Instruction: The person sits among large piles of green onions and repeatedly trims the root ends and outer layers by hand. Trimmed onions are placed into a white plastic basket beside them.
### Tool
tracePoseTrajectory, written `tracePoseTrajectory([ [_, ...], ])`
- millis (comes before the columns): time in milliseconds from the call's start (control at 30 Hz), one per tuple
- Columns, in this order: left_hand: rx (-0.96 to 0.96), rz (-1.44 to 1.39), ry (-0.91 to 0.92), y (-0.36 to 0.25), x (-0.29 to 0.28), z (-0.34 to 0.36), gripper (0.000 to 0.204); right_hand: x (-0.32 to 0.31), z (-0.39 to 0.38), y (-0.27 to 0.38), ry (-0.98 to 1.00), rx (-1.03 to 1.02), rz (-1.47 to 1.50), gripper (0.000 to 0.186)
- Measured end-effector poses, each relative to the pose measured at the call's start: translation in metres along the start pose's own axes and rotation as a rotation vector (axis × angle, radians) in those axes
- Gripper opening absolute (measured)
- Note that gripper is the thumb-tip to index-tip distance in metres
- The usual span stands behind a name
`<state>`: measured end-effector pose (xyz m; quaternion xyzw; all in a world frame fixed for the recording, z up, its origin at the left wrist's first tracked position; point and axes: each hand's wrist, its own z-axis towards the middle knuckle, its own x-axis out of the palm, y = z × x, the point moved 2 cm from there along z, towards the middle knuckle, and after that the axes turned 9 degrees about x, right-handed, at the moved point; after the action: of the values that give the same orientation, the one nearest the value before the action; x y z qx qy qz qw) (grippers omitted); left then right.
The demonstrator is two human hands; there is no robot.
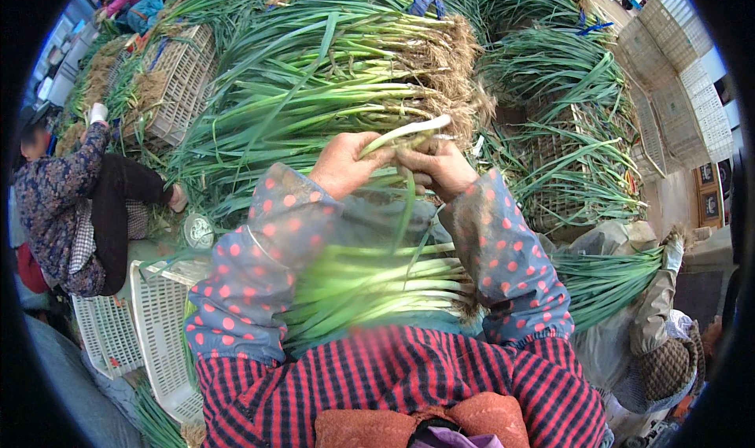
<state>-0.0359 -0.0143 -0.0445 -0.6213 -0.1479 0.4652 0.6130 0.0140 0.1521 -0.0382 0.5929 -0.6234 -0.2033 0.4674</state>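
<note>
In front of my chest, both hands are at one green onion point(429, 125), its pale root end pointing up to the right. My left hand point(344, 165) is closed round the stalk. Close beside it, my right hand point(444, 167) has its fingers curled and pinched at the stalk; exactly what its fingertips grip is partly hidden. A green leaf point(406, 212) hangs below my hands. Beneath, more green onions point(370, 291) lie across my lap, blurred, roots to the right. Beyond my hands a large heap of green onions point(338, 94) lies with brown roots to the right.
White plastic crates point(161, 330) stand at my lower left, and another crate point(177, 86) is farther off. A person point(71, 204) sits at the left; another point(661, 353) is at lower right beside a green onion bundle point(609, 283). Stacked crates point(668, 94) stand far right.
</note>
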Motion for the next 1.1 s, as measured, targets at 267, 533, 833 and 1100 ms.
tracePoseTrajectory([
  [267, -0.128, -0.091, -0.132, 0.011, -0.053, -0.019, 0.019, -0.145, -0.037, -0.004, -0.297, -0.299, 0.548, 0.016],
  [533, -0.094, -0.114, -0.086, 0.002, -0.052, -0.021, 0.018, -0.156, -0.066, 0.016, -1.139, -0.955, -1.401, 0.032],
  [833, -0.040, -0.213, -0.053, -0.022, -0.037, -0.026, 0.017, -0.001, -0.013, 0.000, -0.207, -0.446, -0.551, 0.027],
  [1100, 0.266, 0.544, 0.119, -0.031, -0.028, -0.021, 0.019, -0.012, -0.022, 0.001, -0.210, -0.316, -0.562, 0.026],
])
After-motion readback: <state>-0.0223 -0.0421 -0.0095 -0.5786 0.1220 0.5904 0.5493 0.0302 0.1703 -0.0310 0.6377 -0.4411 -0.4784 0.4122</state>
